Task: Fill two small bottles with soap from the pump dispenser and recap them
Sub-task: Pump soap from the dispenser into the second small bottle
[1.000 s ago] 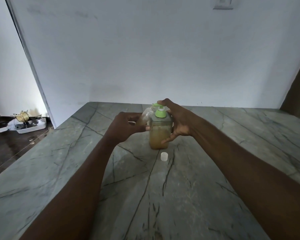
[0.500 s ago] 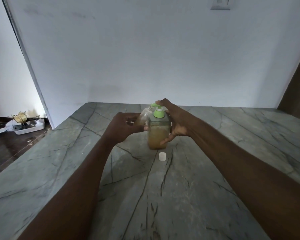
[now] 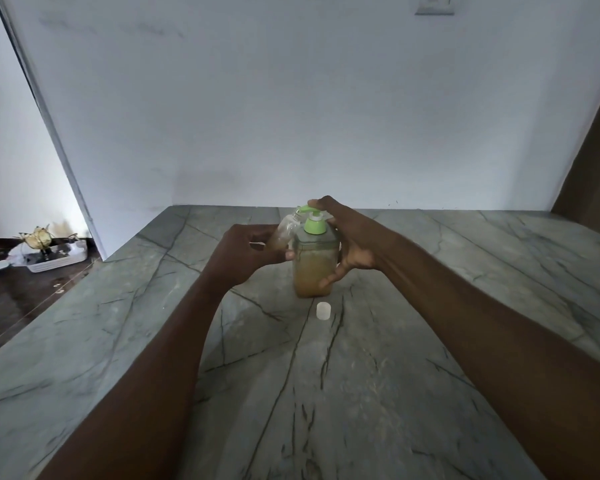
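Note:
A clear pump dispenser [image 3: 313, 271] of amber soap with a green pump head stands on the grey stone counter [image 3: 326, 375]. My right hand [image 3: 347, 240] wraps its far side, thumb on the front wall, a fingertip on top of the green pump head. My left hand [image 3: 246, 254] grips a small clear bottle [image 3: 284, 232], tilted, its open mouth up under the green spout. Some amber soap shows in the small bottle's lower part. A small white cap [image 3: 323, 311] lies on the counter just in front of the dispenser. Only one small bottle is in view.
The counter runs back to a white wall. Its left edge drops to a dark floor, where a white tray [image 3: 54, 258] with a dried flower stands. A dark wooden panel [image 3: 593, 168] rises at the far right.
The green pump head stands higher now than in the earlier frames, with my right fingertip still on top. My left hand keeps the small bottle at the spout.

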